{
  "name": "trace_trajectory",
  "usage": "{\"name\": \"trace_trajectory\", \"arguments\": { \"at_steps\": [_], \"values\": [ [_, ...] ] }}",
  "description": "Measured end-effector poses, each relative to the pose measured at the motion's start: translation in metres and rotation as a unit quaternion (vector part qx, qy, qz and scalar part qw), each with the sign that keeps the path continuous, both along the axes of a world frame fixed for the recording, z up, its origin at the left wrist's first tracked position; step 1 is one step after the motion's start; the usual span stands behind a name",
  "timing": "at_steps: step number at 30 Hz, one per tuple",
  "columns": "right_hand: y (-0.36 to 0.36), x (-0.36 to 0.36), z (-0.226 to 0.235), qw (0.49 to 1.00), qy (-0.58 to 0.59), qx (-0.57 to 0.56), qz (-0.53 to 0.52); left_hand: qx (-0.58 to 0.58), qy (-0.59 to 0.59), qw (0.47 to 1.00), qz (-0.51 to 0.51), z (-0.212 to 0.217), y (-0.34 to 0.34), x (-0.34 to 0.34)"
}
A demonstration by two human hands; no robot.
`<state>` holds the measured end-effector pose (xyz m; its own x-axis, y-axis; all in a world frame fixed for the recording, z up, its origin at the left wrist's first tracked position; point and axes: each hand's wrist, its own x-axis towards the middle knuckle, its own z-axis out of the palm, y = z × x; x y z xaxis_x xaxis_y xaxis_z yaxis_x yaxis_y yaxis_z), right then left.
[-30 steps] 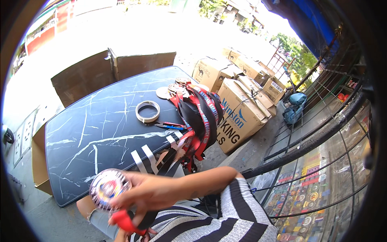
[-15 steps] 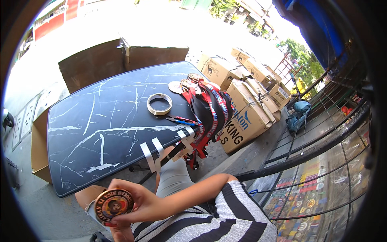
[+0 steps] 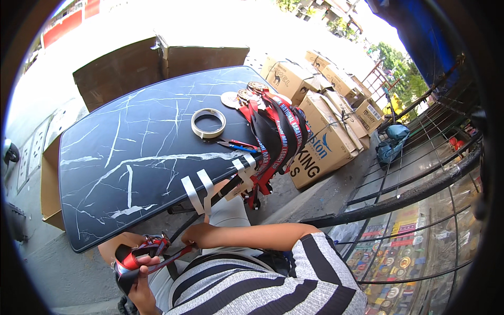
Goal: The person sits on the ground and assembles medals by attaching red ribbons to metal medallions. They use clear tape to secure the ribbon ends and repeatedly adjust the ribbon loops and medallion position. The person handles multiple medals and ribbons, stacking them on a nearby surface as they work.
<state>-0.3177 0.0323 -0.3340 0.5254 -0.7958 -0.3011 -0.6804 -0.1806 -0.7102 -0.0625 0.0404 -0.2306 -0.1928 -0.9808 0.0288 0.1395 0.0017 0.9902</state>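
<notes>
Low in front of my striped shirt, my left hand (image 3: 142,290) is closed around a folded red and black medal ribbon (image 3: 127,261). My right hand (image 3: 198,235) sits just to its right, fingers curled on a stretch of the same ribbon that runs between both hands. A small shiny metal piece shows near the ribbon's upper end; the medal itself cannot be made out. On the dark marble-patterned table (image 3: 121,173), a pile of medals (image 3: 247,95) lies at the right, their red and black printed ribbons (image 3: 278,131) hanging over the edge.
A masking tape roll (image 3: 208,124) and a red-and-blue-handled cutting tool (image 3: 237,146) lie beside the medals. Pale tape strips (image 3: 192,193) stick to the table's near edge. Cardboard boxes (image 3: 320,142) stand behind at right, another open box (image 3: 115,71) beyond the table. A metal grille (image 3: 415,205) fills the right.
The medal that my right hand showed face-up is out of sight. My right hand has moved right and up, and the ribbon now shows, bunched in my left hand and stretched between both hands.
</notes>
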Motion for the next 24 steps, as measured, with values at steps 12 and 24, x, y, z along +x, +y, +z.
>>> {"name": "trace_trajectory", "arguments": {
  "at_steps": [12,24],
  "values": [
    [-0.03,0.006,-0.079,0.948,0.251,0.071,0.184,0.055,0.144,0.985,-0.077,0.011,-0.003,0.004],
    [0.005,0.039,0.099,0.95,-0.283,0.131,0.02,0.135,0.087,0.978,-0.131,0.016,-0.007,0.004]
  ]
}}
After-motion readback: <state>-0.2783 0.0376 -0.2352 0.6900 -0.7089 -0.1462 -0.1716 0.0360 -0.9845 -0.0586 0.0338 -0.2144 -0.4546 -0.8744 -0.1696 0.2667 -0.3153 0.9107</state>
